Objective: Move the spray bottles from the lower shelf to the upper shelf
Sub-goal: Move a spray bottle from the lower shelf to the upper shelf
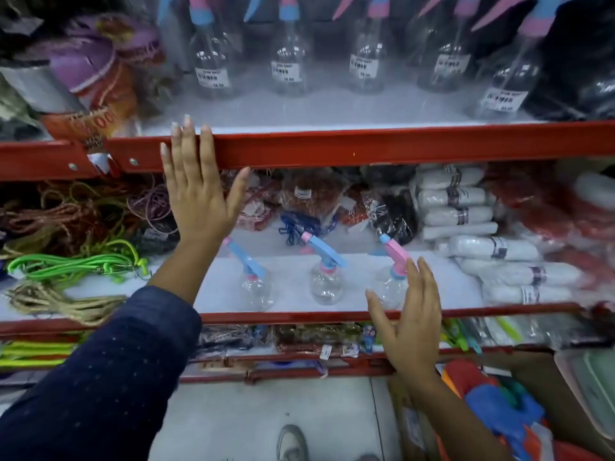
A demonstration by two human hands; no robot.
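Three clear spray bottles with pink and blue trigger heads stand in a row on the lower shelf (293, 317): a left bottle (254, 287), a middle bottle (326, 277) and a right bottle (391, 281). Several taller clear spray bottles (289, 68) with price labels line the upper shelf (332, 148). My left hand (196, 188) is open, fingers spread, its fingertips lying against the upper shelf's red front edge. My right hand (409, 314) is open, just in front of the right bottle, holding nothing.
Coloured cords and green ropes (76, 264) fill the lower shelf's left side; white wrapped rolls (492, 247) are stacked at its right. Bagged goods sit behind the bottles. Purple and orange fabric items (100, 71) crowd the upper shelf's left end. A box of coloured goods (499, 404) stands on the floor at the right.
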